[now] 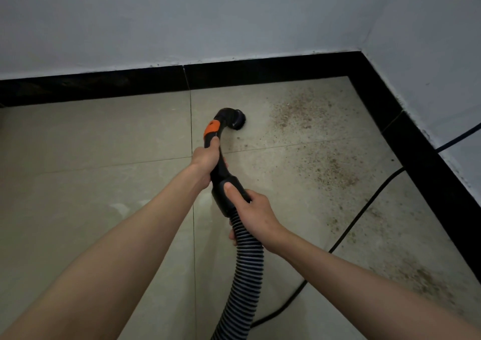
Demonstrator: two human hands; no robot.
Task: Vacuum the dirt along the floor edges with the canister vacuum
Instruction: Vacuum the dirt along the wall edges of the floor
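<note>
Gripping the wand (217,152), left hand (205,157) leads; right hand (251,209) clasps the hose (244,267) cuff behind. Brush head (236,121) rests on floor (104,157). Dirt (302,110) lies right of brush, towards corner; long axis points at baseboard (260,70).

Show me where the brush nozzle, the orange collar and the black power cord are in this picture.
brush nozzle (238,120): head view, on its round black head at the floor.
orange collar (211,129): head view, on the middle of the orange band.
black power cord (364,204): head view, on its stretch across the dirty tile.
</note>
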